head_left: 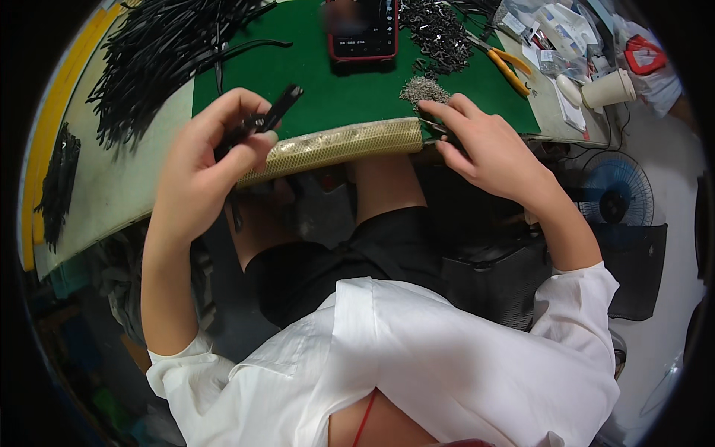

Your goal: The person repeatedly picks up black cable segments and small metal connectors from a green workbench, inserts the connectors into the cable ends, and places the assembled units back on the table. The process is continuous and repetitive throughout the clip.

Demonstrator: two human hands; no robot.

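My left hand [205, 153], raised at the table's front edge, is closed around slim black pieces that look like eyeglass temples [284, 106]; one end juts up past the thumb. At the right, my right hand [488, 149] pinches a thin dark metal tool that looks like tweezers [433, 127], partly hidden by the fingers. Just beyond those fingertips lies a small heap of tiny silver screws [424, 90]. A gold mesh-patterned padded strip [339, 145] runs along the edge between both hands.
A large pile of black temples [160, 67] covers the far left, with a smaller bundle [61, 182] nearer. On the green mat [313, 89] are a red-cased phone [363, 37], small black parts [436, 37] and orange-handled pliers [510, 68]. A white cup [609, 89] and fan [617, 190] are right.
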